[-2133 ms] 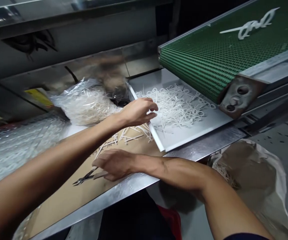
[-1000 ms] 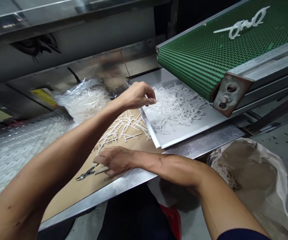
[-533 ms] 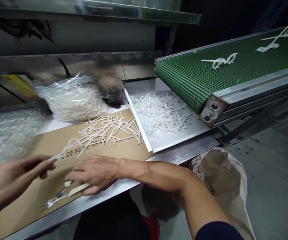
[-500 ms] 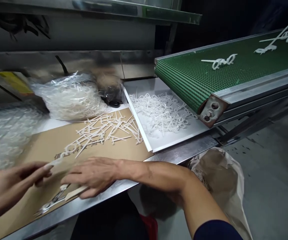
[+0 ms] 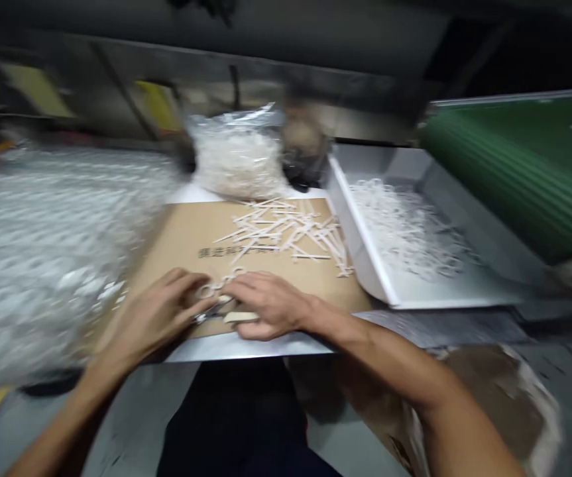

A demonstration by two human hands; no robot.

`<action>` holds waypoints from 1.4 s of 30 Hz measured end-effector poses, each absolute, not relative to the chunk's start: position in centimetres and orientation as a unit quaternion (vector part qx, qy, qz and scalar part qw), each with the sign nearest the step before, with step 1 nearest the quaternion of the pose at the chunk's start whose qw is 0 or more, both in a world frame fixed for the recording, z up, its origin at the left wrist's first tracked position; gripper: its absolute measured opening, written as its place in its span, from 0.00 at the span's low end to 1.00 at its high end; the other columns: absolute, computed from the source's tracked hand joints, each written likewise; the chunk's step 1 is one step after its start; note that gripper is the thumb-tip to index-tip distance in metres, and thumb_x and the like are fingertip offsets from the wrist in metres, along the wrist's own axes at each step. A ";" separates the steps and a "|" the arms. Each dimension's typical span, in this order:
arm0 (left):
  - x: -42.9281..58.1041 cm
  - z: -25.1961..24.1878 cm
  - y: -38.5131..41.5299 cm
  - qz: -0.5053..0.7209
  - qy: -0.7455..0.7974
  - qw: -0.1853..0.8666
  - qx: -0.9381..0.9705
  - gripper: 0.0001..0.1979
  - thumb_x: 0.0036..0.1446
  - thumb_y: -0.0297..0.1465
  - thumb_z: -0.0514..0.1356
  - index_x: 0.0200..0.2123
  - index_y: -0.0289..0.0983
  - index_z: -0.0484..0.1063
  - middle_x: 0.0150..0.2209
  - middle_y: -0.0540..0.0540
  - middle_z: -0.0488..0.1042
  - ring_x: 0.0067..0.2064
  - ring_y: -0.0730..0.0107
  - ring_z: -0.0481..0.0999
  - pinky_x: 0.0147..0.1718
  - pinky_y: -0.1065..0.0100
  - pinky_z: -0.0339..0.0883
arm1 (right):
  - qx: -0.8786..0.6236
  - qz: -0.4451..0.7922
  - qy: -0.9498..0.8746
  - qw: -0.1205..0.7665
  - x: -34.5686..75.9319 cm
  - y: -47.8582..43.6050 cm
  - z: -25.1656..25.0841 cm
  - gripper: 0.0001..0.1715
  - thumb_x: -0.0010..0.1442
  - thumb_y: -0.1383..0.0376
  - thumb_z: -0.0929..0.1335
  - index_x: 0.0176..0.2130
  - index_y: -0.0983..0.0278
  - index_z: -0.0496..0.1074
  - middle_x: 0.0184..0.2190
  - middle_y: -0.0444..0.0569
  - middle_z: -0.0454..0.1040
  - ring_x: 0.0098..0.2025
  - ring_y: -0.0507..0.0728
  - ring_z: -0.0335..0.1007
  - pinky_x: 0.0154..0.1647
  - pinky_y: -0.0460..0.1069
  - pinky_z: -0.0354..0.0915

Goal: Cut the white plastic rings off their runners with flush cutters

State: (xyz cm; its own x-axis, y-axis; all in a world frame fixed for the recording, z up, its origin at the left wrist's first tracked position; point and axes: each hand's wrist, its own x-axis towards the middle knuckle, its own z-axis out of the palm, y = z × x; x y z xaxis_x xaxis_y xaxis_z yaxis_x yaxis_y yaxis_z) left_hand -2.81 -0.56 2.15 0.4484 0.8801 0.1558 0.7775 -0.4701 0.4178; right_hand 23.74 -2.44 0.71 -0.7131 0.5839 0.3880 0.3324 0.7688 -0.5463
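White ring piece (image 5: 209,289): newly beside pliers (image 5: 240,317), seemingly within reach
Left grip (image 5: 164,311): I pinch it
Right grip (image 5: 273,305): wrapped round pliers

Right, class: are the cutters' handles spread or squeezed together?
Spread: the right hand holds the cutters, and a gap shows between their pale handles.

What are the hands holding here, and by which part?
Right hand: pliers, by the pale handles. Left hand: a white ringed piece, apparently by one end; exact spot hidden.
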 end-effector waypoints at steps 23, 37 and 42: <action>-1.9 -0.6 -2.4 0.490 0.417 0.190 0.742 0.14 0.64 0.37 0.69 0.49 0.37 0.77 0.37 0.47 0.78 0.34 0.74 0.76 0.35 0.72 0.73 | -0.467 0.484 -0.720 0.171 23.4 -4.3 4.3 0.11 0.71 0.60 0.65 0.44 0.63 0.74 0.31 0.46 0.72 0.30 0.55 0.67 0.31 0.49 0.66; -1.8 -0.2 -2.5 0.467 0.404 0.160 0.770 0.11 0.66 0.38 0.67 0.48 0.42 0.76 0.37 0.48 0.81 0.34 0.71 0.79 0.36 0.69 0.76 | -0.475 0.447 -0.739 0.168 22.8 -4.0 4.5 0.09 0.69 0.62 0.66 0.42 0.62 0.76 0.29 0.46 0.73 0.30 0.57 0.70 0.31 0.51 0.66; -1.7 -0.2 -2.5 0.464 0.386 0.153 0.783 0.11 0.67 0.37 0.66 0.48 0.39 0.76 0.37 0.46 0.81 0.35 0.71 0.79 0.37 0.69 0.76 | -0.478 0.441 -0.741 0.169 22.9 -4.0 4.2 0.10 0.70 0.62 0.66 0.43 0.62 0.77 0.27 0.45 0.72 0.28 0.56 0.67 0.30 0.50 0.64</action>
State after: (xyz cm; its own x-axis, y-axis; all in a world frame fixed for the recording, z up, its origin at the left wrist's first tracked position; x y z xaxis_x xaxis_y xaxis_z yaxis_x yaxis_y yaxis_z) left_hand -1.67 -2.47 -0.25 0.2716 0.7457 0.6084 0.4627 -0.6555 0.5969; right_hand 22.88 -4.04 4.17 -0.4851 0.8576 -0.1707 0.5590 0.1541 -0.8147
